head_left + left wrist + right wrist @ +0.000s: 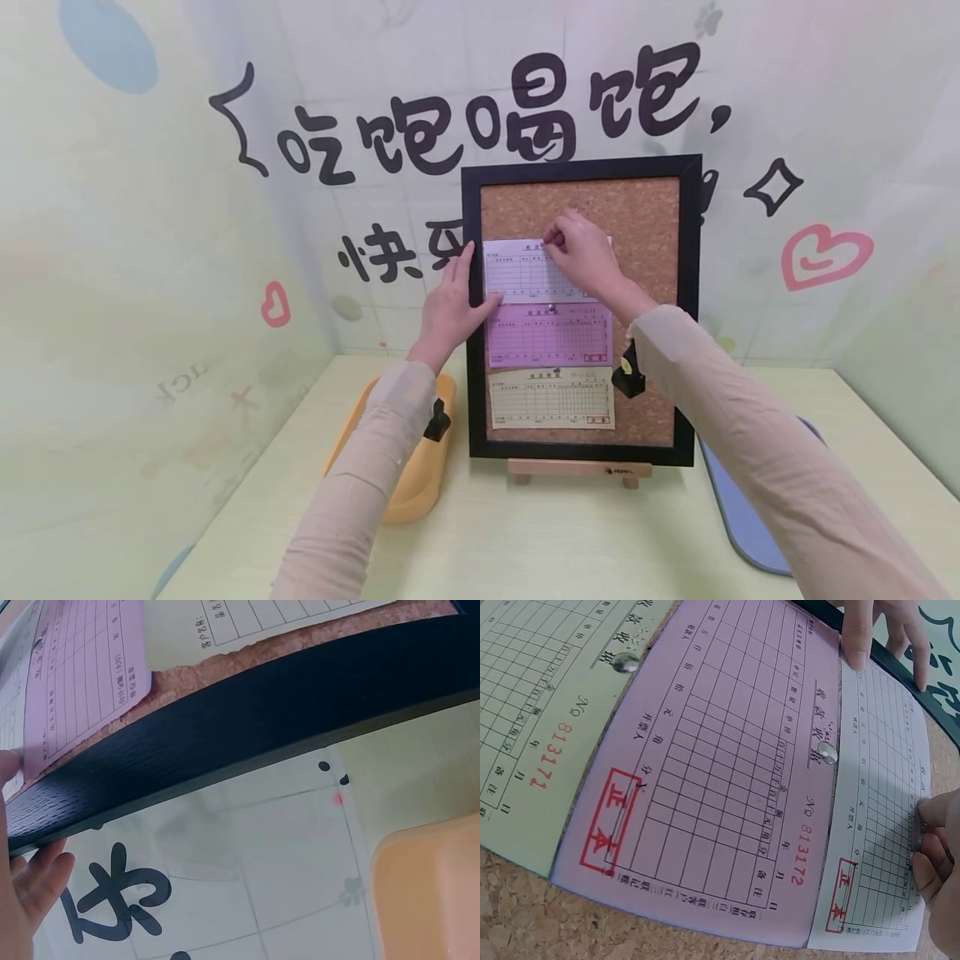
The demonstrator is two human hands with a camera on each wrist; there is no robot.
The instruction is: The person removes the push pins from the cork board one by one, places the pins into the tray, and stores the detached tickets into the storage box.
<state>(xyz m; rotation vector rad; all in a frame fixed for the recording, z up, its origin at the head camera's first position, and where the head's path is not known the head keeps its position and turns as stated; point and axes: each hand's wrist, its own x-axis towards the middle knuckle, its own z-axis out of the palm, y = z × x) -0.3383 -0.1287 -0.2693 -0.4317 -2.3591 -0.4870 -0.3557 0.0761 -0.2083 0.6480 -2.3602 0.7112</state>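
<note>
A black-framed corkboard (645, 250) stands upright with three receipt slips in a column. My left hand (450, 308) grips its left edge, thumb on the white slip (513, 271) and fingers around the frame. Up at the white slip's top edge, my right hand (588, 254) pinches a small thumbtack (542, 245), mostly covered by the fingertips. Below hang the pink slip (697, 772) and the pale yellow slip (551, 404). A silver thumbtack (826, 753) holds the pink one at its top middle; another silver thumbtack (625, 662) holds the yellow one.
A small wooden easel (577, 471) supports the board on the pale table (540, 542). On the left, partly behind my forearm, is an orange tray (420, 479). A blue tray (742, 508) lies at right, partly under my right sleeve. Behind stands a printed wall (390, 50).
</note>
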